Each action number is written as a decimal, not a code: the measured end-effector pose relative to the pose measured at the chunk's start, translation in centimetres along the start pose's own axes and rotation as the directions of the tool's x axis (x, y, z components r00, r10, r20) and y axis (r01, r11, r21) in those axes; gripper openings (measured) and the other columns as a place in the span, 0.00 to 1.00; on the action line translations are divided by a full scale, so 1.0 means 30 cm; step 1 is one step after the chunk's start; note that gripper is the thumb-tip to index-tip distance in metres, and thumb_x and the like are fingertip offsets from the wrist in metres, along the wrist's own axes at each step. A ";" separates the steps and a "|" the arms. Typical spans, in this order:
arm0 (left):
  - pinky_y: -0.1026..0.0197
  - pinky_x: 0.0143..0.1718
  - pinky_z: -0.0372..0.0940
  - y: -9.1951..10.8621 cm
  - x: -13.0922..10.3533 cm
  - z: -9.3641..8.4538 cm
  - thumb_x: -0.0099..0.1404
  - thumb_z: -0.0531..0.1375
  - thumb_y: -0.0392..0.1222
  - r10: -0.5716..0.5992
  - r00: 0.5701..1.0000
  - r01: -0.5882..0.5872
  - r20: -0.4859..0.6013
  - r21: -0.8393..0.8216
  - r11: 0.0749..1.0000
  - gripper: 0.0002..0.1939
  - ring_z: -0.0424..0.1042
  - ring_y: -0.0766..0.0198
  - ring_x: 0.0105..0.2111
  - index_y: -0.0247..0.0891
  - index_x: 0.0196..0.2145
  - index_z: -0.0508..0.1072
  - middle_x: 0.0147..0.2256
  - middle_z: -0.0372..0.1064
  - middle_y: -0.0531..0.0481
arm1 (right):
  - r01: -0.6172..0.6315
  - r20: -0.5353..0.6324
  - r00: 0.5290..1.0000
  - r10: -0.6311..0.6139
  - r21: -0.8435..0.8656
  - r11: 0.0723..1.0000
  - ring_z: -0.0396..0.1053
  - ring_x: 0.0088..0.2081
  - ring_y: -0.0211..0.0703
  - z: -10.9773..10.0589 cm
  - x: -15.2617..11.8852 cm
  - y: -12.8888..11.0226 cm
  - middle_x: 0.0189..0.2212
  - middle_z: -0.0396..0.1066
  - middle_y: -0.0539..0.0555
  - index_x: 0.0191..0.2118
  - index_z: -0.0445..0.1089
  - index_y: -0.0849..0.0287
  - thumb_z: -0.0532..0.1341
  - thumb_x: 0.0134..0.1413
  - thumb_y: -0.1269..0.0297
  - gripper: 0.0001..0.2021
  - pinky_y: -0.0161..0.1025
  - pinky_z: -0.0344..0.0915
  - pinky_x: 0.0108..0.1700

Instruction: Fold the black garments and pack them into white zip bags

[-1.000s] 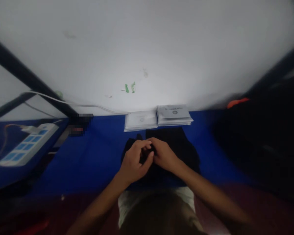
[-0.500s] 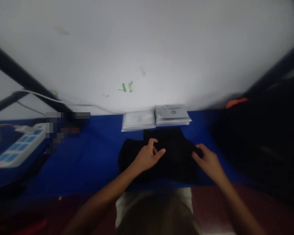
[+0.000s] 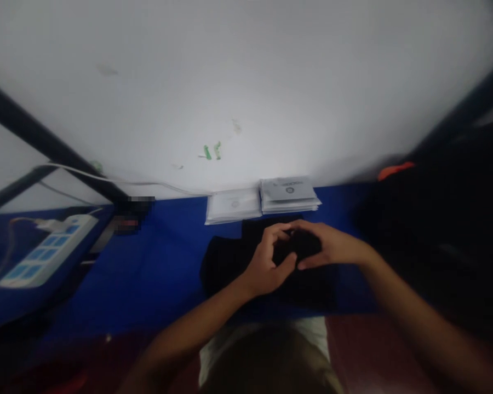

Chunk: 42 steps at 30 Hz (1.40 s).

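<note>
A black cloth item (image 3: 225,262) lies on the blue table surface (image 3: 127,268) in front of me, its details lost in the dark. Over its middle, my left hand (image 3: 271,262) curves with thumb and fingers bent. My right hand (image 3: 326,246) meets it from the right, fingertips close to those of the left. Between the two hands there is dark fabric, and its right part looks folded inward. Whether the left fingers pinch the cloth is hard to make out.
Behind the cloth, against the wall, lie flat white packets (image 3: 234,205) and a stack of grey-white packets (image 3: 290,191). A power strip (image 3: 49,251) sits at the left. A large black mass (image 3: 447,241) fills the right side.
My right hand has moved left from the cloth's right edge, bringing that edge inward over the middle. My left hand has shifted slightly right and down.
</note>
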<state>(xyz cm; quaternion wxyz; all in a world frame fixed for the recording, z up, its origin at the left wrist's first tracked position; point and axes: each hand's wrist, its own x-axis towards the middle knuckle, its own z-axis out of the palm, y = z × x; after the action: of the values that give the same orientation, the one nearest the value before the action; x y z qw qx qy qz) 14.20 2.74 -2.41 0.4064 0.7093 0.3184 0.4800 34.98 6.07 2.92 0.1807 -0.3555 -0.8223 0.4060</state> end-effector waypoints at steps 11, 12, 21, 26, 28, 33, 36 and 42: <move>0.60 0.40 0.66 -0.163 0.092 -0.233 0.67 0.57 0.46 -0.231 0.960 0.249 -0.159 0.104 0.963 0.15 0.70 0.63 0.36 0.40 0.49 0.65 0.37 0.69 0.50 | -0.337 0.172 0.887 0.428 0.875 0.347 0.75 0.28 0.38 0.242 0.030 0.115 0.30 0.76 0.48 0.41 0.71 0.58 0.73 0.35 0.71 0.22 0.31 0.71 0.29; 0.59 0.42 0.66 -0.207 0.105 -0.286 0.68 0.55 0.47 -0.195 0.973 0.220 -0.121 0.246 0.944 0.12 0.71 0.62 0.38 0.39 0.46 0.67 0.38 0.70 0.48 | -0.319 0.162 0.883 0.440 0.895 0.311 0.75 0.29 0.38 0.259 0.022 0.110 0.30 0.76 0.48 0.41 0.71 0.57 0.73 0.35 0.72 0.22 0.30 0.71 0.29; 0.55 0.49 0.64 -0.396 0.207 -0.605 0.68 0.51 0.38 -0.275 0.935 -0.053 0.226 0.853 0.520 0.13 0.70 0.55 0.46 0.37 0.47 0.71 0.45 0.72 0.43 | -0.274 0.135 0.830 0.541 0.944 0.185 0.76 0.29 0.38 0.296 -0.051 0.097 0.29 0.77 0.48 0.39 0.72 0.58 0.73 0.33 0.76 0.22 0.30 0.71 0.29; 0.58 0.38 0.65 -0.244 0.155 -0.541 0.68 0.48 0.35 -0.282 0.944 -0.043 0.170 0.913 0.406 0.24 0.73 0.57 0.37 0.41 0.61 0.57 0.50 0.67 0.41 | -0.212 0.062 0.823 0.565 0.956 0.203 0.76 0.32 0.41 0.304 -0.068 0.099 0.33 0.77 0.49 0.43 0.71 0.56 0.73 0.34 0.74 0.25 0.33 0.73 0.33; 0.60 0.33 0.64 -0.161 0.114 -0.489 0.67 0.49 0.35 -0.319 0.924 -0.086 0.209 0.929 0.360 0.22 0.72 0.61 0.31 0.43 0.58 0.62 0.48 0.65 0.42 | -0.178 0.023 0.812 0.583 0.962 0.210 0.77 0.33 0.42 0.309 -0.063 0.090 0.34 0.77 0.49 0.44 0.70 0.55 0.73 0.34 0.73 0.26 0.35 0.73 0.34; 0.60 0.28 0.62 -0.034 0.013 -0.357 0.62 0.54 0.40 -0.365 0.847 -0.229 0.386 0.885 0.405 0.08 0.70 0.60 0.27 0.35 0.31 0.71 0.30 0.67 0.46 | -0.150 0.009 0.828 0.561 0.967 0.205 0.76 0.32 0.41 0.336 -0.024 0.066 0.32 0.77 0.48 0.42 0.71 0.54 0.73 0.33 0.72 0.25 0.34 0.72 0.34; 0.62 0.24 0.59 -0.028 -0.031 -0.314 0.61 0.54 0.40 -0.215 0.848 -0.323 0.484 0.794 0.516 0.09 0.67 0.63 0.22 0.36 0.25 0.69 0.23 0.66 0.50 | -0.204 0.064 0.834 0.548 0.959 0.198 0.75 0.31 0.40 0.363 0.001 0.063 0.31 0.77 0.47 0.42 0.71 0.55 0.72 0.34 0.71 0.24 0.34 0.71 0.34; 0.62 0.21 0.51 -0.036 -0.072 -0.288 0.66 0.51 0.39 0.242 0.916 -0.395 0.319 0.817 0.420 0.17 0.61 0.67 0.17 0.37 0.19 0.64 0.17 0.61 0.54 | -0.337 0.120 0.855 0.505 0.868 0.364 0.74 0.34 0.39 0.382 0.013 0.062 0.35 0.77 0.48 0.49 0.70 0.55 0.69 0.39 0.72 0.26 0.35 0.70 0.39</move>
<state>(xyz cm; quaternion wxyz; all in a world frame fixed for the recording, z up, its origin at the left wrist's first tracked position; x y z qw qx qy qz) 5.29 3.78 -2.47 -0.0832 0.8970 0.3436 0.2653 28.82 0.97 -5.49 0.2919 -0.4462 -0.3655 0.7630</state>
